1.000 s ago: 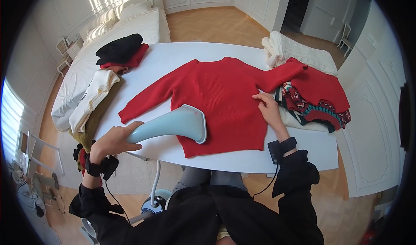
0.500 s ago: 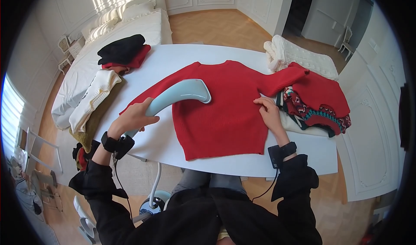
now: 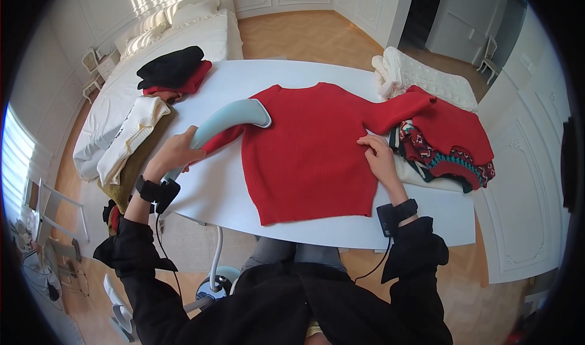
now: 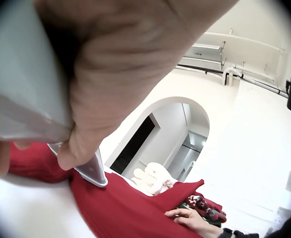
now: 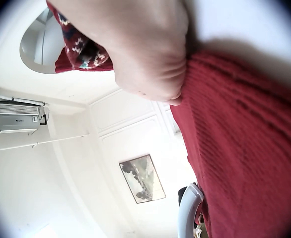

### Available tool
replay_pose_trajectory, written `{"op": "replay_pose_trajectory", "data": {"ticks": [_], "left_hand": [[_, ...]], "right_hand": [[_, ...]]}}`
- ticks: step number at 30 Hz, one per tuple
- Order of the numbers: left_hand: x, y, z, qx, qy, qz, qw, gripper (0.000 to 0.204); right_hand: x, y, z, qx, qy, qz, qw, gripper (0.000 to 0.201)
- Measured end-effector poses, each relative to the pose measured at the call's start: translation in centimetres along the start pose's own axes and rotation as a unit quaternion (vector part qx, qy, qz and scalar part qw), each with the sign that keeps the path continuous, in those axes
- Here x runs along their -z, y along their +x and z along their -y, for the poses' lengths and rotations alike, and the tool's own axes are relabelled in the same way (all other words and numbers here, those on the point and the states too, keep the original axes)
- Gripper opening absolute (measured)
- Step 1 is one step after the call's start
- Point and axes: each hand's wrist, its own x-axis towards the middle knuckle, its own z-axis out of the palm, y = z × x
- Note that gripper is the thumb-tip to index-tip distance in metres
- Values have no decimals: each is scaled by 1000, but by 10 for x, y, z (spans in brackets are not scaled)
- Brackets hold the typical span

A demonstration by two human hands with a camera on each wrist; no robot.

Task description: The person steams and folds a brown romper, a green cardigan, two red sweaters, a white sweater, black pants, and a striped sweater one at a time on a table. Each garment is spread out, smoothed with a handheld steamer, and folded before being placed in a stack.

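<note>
Head view: The left hand [image 3: 173,153] grips the handle of the pale blue steamer [image 3: 228,118], with its fingers curled around it. The steamer extends forward from the fingers, and its head is at the near shoulder and sleeve of the red sweater [image 3: 311,156]. The sweater is spread on the white tabletop [image 3: 426,217], between the two hands. The right hand [image 3: 382,162] rests at the sweater's side edge, below the other sleeve, with its fingers extended and slightly bent. Just beyond the right hand are a folded red garment [image 3: 458,128], a patterned knit [image 3: 454,167] and a folded cream knit [image 3: 429,80]. The sleeve on that side reaches onto the stack.

Left wrist view: The left hand's fingers are clamped on the steamer handle. The steamer head sits past the fingers at the red fabric; contact between the two cannot be confirmed. The right hand is visible farther off, its fingers lying on the sweater edge, near the patterned knit.

Right wrist view: The right hand touches the ribbed sweater at its edge. Most of its fingers are hidden, so their spacing cannot be told here. The sweater extends away from the fingers toward the steamer, which is well apart from this hand.
</note>
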Motion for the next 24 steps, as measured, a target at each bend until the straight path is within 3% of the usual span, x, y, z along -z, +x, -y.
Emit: {"op": "replay_pose_trajectory", "data": {"ticks": [12,24], "left_hand": [[14,-28,56,89,-4,-41,995,47],[27,-74,84,162,-1,-66,985,46]], "right_hand": [[-1,-1,-2,3,10,0,1000,27],[-1,-1,-4,18,11,-2,1000,28]]}}
